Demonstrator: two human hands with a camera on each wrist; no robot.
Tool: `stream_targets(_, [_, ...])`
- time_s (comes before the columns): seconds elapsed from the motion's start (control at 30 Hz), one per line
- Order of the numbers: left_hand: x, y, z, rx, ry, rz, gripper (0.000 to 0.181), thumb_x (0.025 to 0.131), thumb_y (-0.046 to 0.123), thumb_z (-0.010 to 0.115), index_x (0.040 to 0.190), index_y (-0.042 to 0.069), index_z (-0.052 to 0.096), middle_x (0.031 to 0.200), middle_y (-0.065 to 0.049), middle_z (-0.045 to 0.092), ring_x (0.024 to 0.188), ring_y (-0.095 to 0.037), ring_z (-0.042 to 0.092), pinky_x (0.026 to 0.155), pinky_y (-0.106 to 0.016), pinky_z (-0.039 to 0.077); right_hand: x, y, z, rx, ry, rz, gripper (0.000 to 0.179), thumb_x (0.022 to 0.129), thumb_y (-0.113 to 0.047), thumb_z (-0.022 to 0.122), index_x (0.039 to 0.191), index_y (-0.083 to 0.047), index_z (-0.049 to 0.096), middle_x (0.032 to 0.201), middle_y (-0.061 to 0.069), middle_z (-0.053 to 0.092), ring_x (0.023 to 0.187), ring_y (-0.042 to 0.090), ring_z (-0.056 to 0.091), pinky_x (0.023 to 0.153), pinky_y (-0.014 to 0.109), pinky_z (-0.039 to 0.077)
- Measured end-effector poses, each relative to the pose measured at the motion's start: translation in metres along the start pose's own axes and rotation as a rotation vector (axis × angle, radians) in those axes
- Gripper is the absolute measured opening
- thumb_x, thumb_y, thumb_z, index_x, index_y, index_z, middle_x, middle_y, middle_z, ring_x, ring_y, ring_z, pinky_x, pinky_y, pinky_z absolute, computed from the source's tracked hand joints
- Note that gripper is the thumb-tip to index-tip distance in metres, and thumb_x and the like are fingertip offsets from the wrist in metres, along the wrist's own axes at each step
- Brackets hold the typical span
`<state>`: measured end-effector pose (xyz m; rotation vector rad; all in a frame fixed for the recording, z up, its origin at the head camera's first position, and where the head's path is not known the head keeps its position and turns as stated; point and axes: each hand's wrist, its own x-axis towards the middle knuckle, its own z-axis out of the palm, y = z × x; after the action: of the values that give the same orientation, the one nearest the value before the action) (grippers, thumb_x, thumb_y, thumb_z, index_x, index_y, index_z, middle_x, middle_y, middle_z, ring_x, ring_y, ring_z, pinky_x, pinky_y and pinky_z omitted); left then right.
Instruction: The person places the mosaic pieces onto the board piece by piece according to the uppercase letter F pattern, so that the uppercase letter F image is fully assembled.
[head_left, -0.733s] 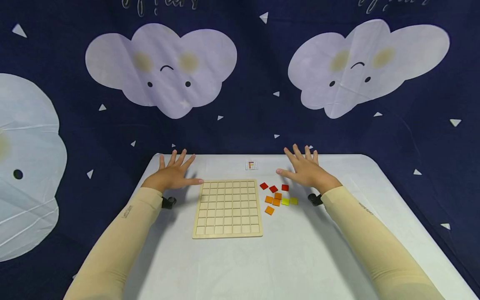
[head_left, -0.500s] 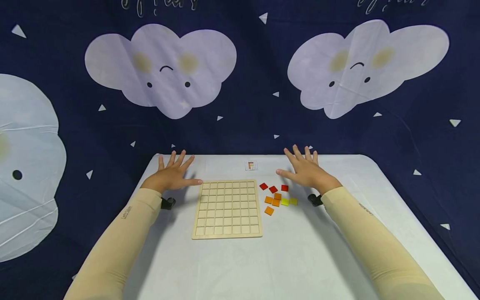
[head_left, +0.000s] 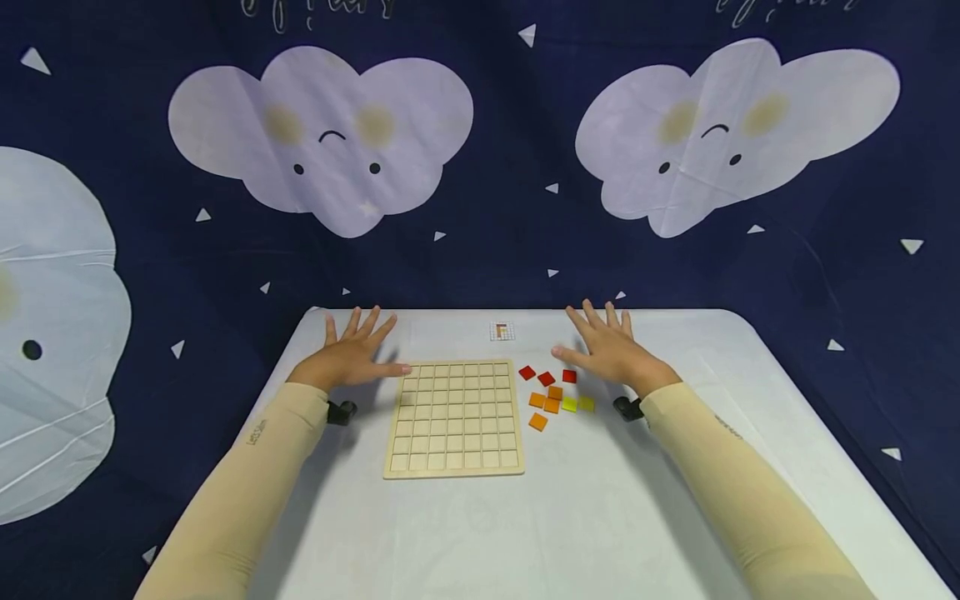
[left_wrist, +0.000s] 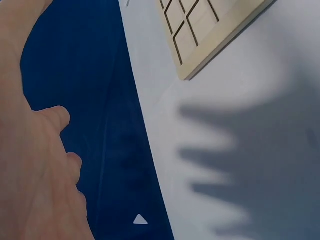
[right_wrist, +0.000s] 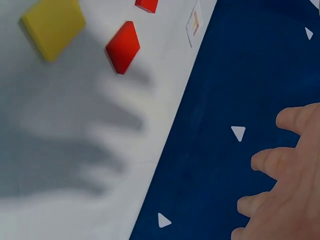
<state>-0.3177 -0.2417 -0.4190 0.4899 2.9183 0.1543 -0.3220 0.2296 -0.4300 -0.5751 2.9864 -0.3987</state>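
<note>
While the left hand (head_left: pixel 341 362) hangs over the counter (head_left: pixel 465 533) with its fingers spread wide, its thumb reaches across the far left corner of a pale wooden board (head_left: pixel 454 412); from where I stand I cannot tell whether the two touch. The board lies flat, its face divided into a grid of bare square compartments. Over on the other side, the right hand (head_left: pixel 615 357) is held out in the same way, fingers fanned, thumb pointing inward, nothing in its grasp.

Between the board and that hand lie the loose tiles: three red ones (head_left: pixel 546 379) farthest off, four orange ones (head_left: pixel 552 406) nearer, and two yellow ones (head_left: pixel 570 404) side by side to the right of the orange. A small printed card (head_left: pixel 502 332) (a grid with a few coloured squares) sits near the far edge. Behind everything hangs a dark blue backdrop (head_left: pixel 517 250) with white clouds (head_left: pixel 337 192).
</note>
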Motion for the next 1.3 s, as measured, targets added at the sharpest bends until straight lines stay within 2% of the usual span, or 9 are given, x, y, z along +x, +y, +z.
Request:
stream_targets(0.2, [-0.006,0.007,0.011,-0.064,-0.011,0.034,0.113,0.090,0.084,0.052,0.171,0.019,0.008,0.174,-0.017,-0.006,0.156,-0.045,-0.013,0.112,-0.073,-0.020,0.000,0.000,0.017,0.062,0.024,-0.009,0.105,0.096,-0.082,0.044,0.170,-0.012,0.017,0.173,0.024,0.002,0.152,0.057,-0.011,0.117,0.066,-0.018])
stream_targets(0.5, [-0.006,0.014,0.048,-0.143,-0.043,0.072,0.116,0.089,0.087,0.050,0.171,0.016,0.010,0.174,-0.020,-0.001,0.156,-0.047,-0.007,0.116,-0.073,-0.013,0.001,-0.007,0.049,0.126,0.005,-0.029,0.101,0.098,-0.072,0.056,0.169,-0.009,0.022,0.172,0.025,0.012,0.152,0.060,0.000,0.120,0.068,-0.007])
stream_targets(0.67, [-0.011,0.019,0.058,-0.207,-0.038,0.086,0.116,0.090,0.083,0.055,0.170,0.011,0.014,0.172,-0.025,0.003,0.155,-0.050,-0.004,0.115,-0.074,-0.012,0.001,-0.011,0.059,0.149,-0.004,-0.037,0.104,0.096,-0.076,0.054,0.169,-0.009,0.022,0.171,0.024,0.015,0.152,0.059,0.006,0.121,0.068,-0.003])
stream_targets(0.77, [-0.014,0.019,0.065,-0.231,-0.044,0.067,0.114,0.091,0.082,0.055,0.170,0.011,0.014,0.173,-0.025,0.003,0.156,-0.049,-0.004,0.116,-0.073,-0.013,0.002,-0.012,0.065,0.152,0.000,-0.047,0.106,0.095,-0.077,0.053,0.169,-0.009,0.022,0.171,0.024,0.017,0.152,0.058,0.010,0.122,0.068,-0.001])
stream_targets(1.03, [-0.029,0.019,0.079,-0.295,-0.048,0.066,0.115,0.091,0.075,0.062,0.170,0.010,0.011,0.173,-0.022,0.003,0.157,-0.045,-0.005,0.118,-0.070,-0.011,0.006,-0.014,0.073,0.157,-0.010,-0.053,0.093,0.102,-0.062,0.059,0.169,-0.008,0.023,0.171,0.021,0.021,0.154,0.050,0.017,0.123,0.064,0.001])
stream_targets(1.3, [-0.045,0.017,0.092,-0.330,0.000,0.076,0.121,0.085,0.074,0.070,0.169,0.005,0.016,0.174,-0.019,0.007,0.159,-0.039,-0.001,0.120,-0.065,-0.013,0.016,-0.025,0.074,0.206,-0.044,-0.085,0.075,0.109,-0.042,0.059,0.168,-0.008,0.028,0.169,0.018,0.030,0.154,0.042,0.025,0.124,0.062,0.007])
